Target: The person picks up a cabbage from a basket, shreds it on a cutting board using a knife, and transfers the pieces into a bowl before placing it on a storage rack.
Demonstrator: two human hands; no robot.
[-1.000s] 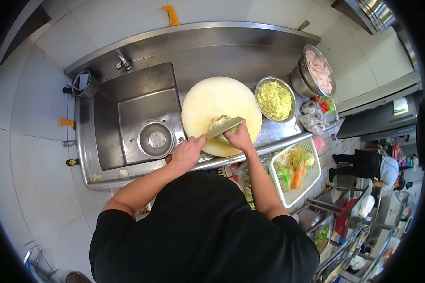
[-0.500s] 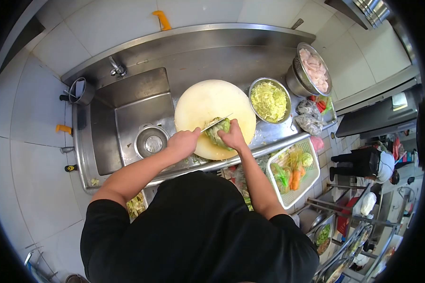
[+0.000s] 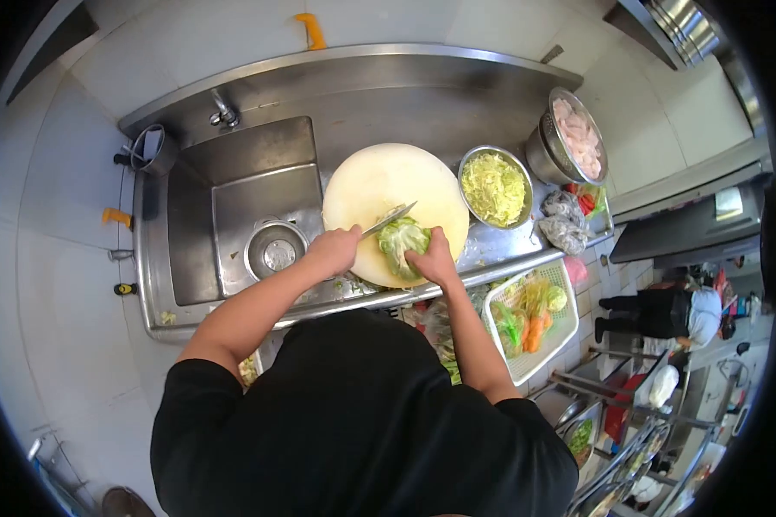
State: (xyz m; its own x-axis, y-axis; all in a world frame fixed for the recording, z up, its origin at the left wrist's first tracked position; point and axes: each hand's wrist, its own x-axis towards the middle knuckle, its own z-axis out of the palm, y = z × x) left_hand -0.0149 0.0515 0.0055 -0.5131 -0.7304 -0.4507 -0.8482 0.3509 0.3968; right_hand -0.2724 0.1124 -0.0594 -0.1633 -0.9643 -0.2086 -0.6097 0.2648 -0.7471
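My left hand (image 3: 334,252) is closed round the handle of a kitchen knife (image 3: 390,219), its blade pointing up and right over the round cutting board (image 3: 366,177). Under my right hand (image 3: 435,261), with fingers and thumb gripping it, is a pale green leafy head that looks like cabbage (image 3: 398,246). The blade is along the cabbage's upper left side. A small pale piece (image 3: 392,209) lies just beyond the blade. To the right of the board stands a metal bowl of shredded cabbage (image 3: 494,189).
Left of the board is a sink basin (image 3: 263,200) with a round strainer (image 3: 276,250). A colander of pale raw meat (image 3: 576,138) stands at the back right. A white basket (image 3: 523,368) with carrots sits below the counter's right edge. Another person (image 3: 664,312) stands far right.
The knife has moved to the upper left side of the cabbage, and more of the cabbage's pale face now shows. The whole view has shifted slightly.
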